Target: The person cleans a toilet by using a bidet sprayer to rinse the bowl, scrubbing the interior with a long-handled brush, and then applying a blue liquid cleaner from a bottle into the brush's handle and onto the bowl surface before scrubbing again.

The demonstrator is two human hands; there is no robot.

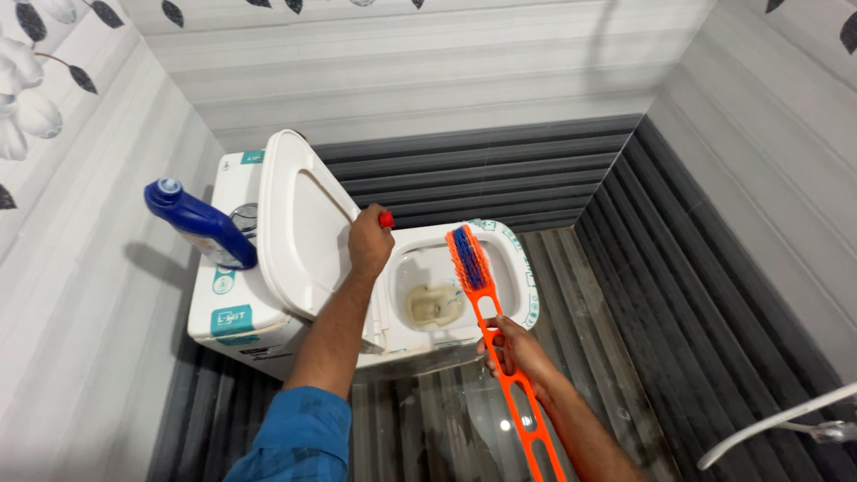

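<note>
My left hand [370, 241] is closed around a small object with a red tip [386, 219], held beside the raised white toilet lid [299, 223]. My right hand [516, 350] grips the long orange handle of a toilet brush [470, 259] whose blue and orange bristles hover over the open toilet bowl [446, 290]. The bowl is white, with yellowish staining around the water at its bottom. My left sleeve is blue.
A blue bottle [201, 223] stands tilted on the white cistern [228, 303] at the left. Grey striped tiles cover the walls and floor. A white pipe with a metal fitting [786, 419] crosses the lower right corner. The floor by the bowl looks wet.
</note>
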